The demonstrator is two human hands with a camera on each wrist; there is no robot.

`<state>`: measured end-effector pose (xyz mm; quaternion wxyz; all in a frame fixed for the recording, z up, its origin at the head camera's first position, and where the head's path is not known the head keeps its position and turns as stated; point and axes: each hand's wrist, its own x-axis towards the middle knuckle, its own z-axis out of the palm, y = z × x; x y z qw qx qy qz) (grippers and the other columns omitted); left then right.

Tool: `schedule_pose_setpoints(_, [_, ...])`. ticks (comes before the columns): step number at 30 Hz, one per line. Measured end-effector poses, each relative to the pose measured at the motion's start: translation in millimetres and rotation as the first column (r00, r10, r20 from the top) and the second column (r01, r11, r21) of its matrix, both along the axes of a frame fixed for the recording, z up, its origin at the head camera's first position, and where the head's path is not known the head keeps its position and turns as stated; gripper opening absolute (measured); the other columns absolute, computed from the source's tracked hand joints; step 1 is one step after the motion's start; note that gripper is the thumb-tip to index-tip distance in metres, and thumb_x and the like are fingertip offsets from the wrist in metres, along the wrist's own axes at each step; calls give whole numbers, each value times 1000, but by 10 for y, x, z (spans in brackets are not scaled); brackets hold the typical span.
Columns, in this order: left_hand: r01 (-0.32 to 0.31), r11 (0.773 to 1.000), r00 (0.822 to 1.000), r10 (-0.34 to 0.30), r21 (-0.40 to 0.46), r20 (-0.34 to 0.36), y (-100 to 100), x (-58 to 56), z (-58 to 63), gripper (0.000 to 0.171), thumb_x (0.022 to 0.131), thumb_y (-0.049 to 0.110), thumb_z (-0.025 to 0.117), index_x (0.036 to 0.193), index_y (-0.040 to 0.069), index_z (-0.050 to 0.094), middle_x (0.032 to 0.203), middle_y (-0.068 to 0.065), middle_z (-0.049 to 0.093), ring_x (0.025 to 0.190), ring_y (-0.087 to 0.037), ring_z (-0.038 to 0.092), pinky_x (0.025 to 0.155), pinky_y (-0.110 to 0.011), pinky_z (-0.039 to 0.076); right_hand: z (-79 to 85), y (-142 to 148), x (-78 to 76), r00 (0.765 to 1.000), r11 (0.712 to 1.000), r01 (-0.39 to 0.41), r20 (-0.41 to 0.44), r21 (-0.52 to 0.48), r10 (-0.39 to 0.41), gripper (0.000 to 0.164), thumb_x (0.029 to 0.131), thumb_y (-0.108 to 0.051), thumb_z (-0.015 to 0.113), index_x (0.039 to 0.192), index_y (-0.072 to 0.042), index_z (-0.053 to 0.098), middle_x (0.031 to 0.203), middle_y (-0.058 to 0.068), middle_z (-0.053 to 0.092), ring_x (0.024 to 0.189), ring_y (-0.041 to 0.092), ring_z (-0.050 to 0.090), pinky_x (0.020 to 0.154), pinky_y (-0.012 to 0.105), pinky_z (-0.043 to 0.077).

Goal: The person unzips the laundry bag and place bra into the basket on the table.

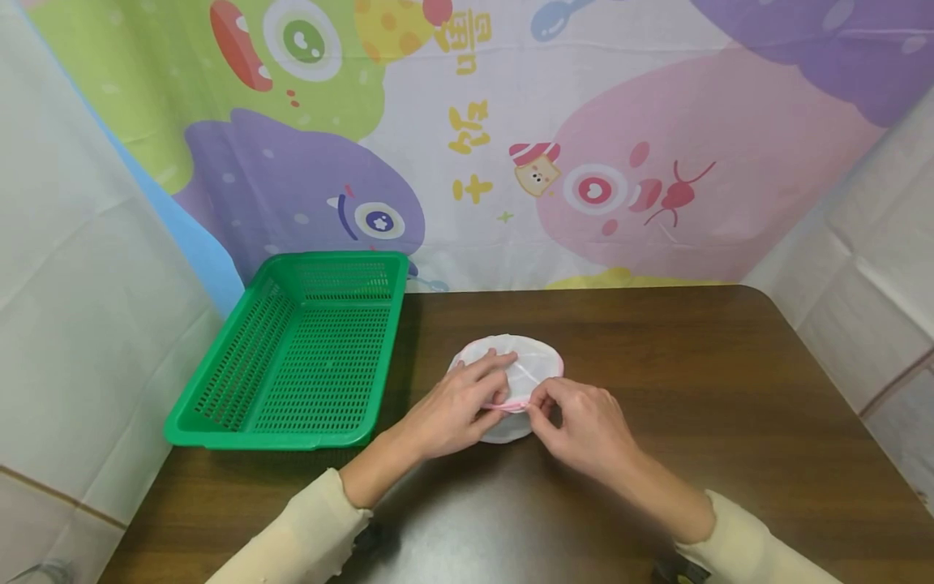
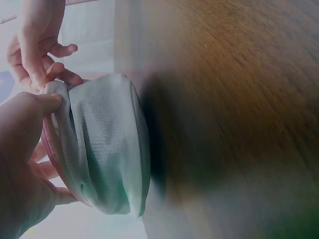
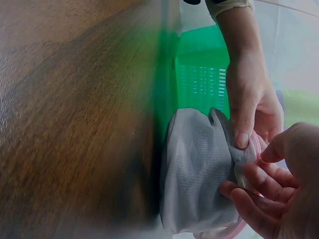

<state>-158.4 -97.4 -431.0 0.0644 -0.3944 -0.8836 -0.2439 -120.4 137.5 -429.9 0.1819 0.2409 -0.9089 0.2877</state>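
The left hand [image 1: 456, 410] reaches in from the lower left, its back upward, thumb along the near side and fingers over the top: one finger points forward, the next bends sharply. Nearly closed, it pinches the pink edge [image 1: 514, 406] of a round white mesh pouch [image 1: 536, 365]. The right hand [image 1: 584, 423] comes from the lower right, wrist angled inward; its thumb and forefinger arch into a loop, their tips meeting on that same edge just beside the left. In the right wrist view its other fingers are bent near the mesh side.

The pouch, its wall creased, sits between the hands, on or just above the brown surface [image 1: 730, 405]. Both forearms slant inward from cream sleeves [image 1: 306, 527]. Left of the pouch, apart from it, is a green basket [image 1: 277, 440]; behind hangs a cartoon-printed cloth [image 1: 474, 235].
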Motion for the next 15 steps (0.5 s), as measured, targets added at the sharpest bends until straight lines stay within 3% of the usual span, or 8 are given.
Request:
schedule_pose_setpoints(7, [10,1000,1000,-9,13,-24,41,-1,-6,25,100,14,85,102,14,60,165,-18,64,156,-50,58,123,-74,49,-1,-39,6,1000,1000,-7,-20,-2,7,14,88,-7,84,84,-16,74,72,-8,71,62,-1,55,58,20,41])
schedule_pose_setpoints(15, [14,1000,999,-14,4,-34,53,6,-4,22,102,13,82,101,14,60,165,-18,64,156,-51,57,123,-79,45,-8,-50,3,1000,1000,-10,-24,-1,10,15,88,-7,84,84,-16,73,71,-8,71,62,-4,50,57,20,40])
